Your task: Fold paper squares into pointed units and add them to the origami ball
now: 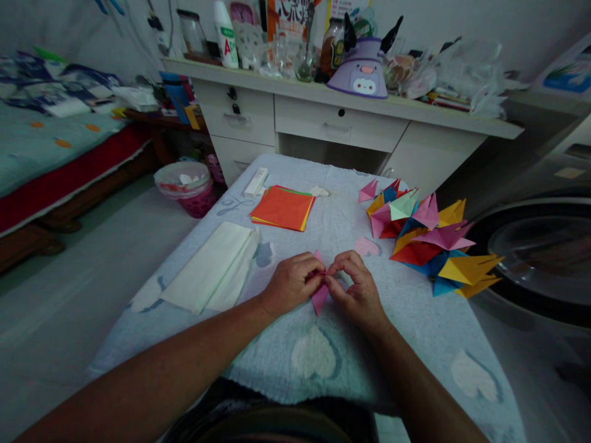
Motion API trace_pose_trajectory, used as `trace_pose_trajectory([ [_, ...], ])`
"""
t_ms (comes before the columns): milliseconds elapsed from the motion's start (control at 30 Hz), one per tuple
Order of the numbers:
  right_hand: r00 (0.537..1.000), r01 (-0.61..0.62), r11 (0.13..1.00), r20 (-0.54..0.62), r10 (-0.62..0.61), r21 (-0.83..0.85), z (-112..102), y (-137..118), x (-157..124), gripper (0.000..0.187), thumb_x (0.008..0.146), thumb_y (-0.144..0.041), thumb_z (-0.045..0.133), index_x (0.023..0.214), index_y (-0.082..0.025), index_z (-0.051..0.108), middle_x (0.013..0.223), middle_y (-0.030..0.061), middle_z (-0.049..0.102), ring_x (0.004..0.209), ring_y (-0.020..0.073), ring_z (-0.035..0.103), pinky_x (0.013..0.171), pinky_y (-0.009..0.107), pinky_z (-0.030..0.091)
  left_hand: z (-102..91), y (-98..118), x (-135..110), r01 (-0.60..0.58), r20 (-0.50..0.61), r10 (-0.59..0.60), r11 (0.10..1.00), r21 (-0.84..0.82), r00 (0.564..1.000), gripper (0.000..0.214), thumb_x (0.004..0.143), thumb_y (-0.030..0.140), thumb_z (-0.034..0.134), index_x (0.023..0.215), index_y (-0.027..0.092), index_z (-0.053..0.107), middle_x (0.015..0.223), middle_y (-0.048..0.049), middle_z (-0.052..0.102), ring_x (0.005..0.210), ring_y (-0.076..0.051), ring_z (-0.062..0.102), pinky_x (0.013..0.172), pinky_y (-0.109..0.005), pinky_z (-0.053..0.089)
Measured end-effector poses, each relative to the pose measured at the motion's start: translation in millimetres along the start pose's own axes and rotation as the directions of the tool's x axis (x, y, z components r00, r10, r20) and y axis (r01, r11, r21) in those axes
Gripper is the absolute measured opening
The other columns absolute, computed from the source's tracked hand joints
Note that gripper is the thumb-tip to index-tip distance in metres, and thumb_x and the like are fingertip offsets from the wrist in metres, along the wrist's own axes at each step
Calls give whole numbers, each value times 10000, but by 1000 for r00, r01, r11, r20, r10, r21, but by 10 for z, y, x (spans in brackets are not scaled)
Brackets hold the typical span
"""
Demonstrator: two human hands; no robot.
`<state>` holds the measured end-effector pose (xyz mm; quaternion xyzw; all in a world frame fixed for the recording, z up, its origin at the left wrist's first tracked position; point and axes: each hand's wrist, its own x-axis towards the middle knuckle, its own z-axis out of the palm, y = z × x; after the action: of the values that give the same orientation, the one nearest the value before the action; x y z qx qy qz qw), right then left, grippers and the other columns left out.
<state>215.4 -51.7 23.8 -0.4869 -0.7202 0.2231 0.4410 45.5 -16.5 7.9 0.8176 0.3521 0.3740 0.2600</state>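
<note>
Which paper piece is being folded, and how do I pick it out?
On the table draped in pale blue towelling, look at the near middle, where the left hand and right hand meet. Pinched between them is a small folded pink paper piece. Unlike the loose pink scrap and the multicoloured pile of folded paper points to the right, it alone is held.

A bedroom at home: a bed with teal quilt (pixel 41 144), a cluttered white drawer desk (pixel 323 120) (jars, bottles) and a pink waste bin (pixel 187 187).
</note>
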Motion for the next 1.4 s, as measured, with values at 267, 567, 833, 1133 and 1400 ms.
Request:
trace_pose_trajectory([
  [267, 999, 33, 998, 11, -33, 54, -9, -7, -15, 60, 838, -177, 593, 789, -211, 583, 848, 24, 533, 851, 189, 527, 784, 347, 417, 32, -29, -4, -102, -43, 105, 993, 56, 994, 100, 808, 87, 627, 741, 162, 626, 665, 21, 573, 614, -105, 524, 581, -216, 379],
  [567, 1000, 8, 986, 28, -12, 164, -25, 18, -6, 101, 838, -150, 570, 763, -213, 590, 834, 16, 526, 833, 177, 525, 771, 327, 404, -5, 2, -4, -143, -70, 144, 990, 14, 987, 70, 816, 100, 622, 787, 163, 634, 721, -5, 609, 689, -130, 563, 642, -240, 429],
  [833, 992, -105, 949, 105, 77, 297, -43, 55, 0, 106, 844, -218, 591, 739, -207, 581, 811, 7, 519, 801, 164, 512, 763, 307, 391, -13, 14, 1, -200, -85, 198, 980, -16, 976, 79, 841, 116, 617, 782, 165, 633, 721, -14, 637, 715, -142, 584, 677, -262, 456],
  [1133, 975, -199, 935, 158, 158, 292, -78, 66, 19, 165, 841, -263, 607, 691, -203, 570, 757, -1, 516, 747, 156, 491, 723, 297, 371, -6, 10, -3, -257, -73, 261, 965, 55, 963, 93, 866, 136, 608, 784, 168, 639, 734, -19, 657, 716, -140, 584, 681, -267, 463],
  [1400, 947, -298, 882, 231, 224, 364, -101, 99, 18, 167, 861, -305, 614, 731, -203, 592, 789, 0, 513, 763, 152, 480, 743, 295, 366, 2, -21, -5, -237, -66, 238, 971, 17, 969, 69, 874, 165, 623, 812, 174, 652, 764, -26, 673, 747, -147, 607, 700, -280, 483],
])
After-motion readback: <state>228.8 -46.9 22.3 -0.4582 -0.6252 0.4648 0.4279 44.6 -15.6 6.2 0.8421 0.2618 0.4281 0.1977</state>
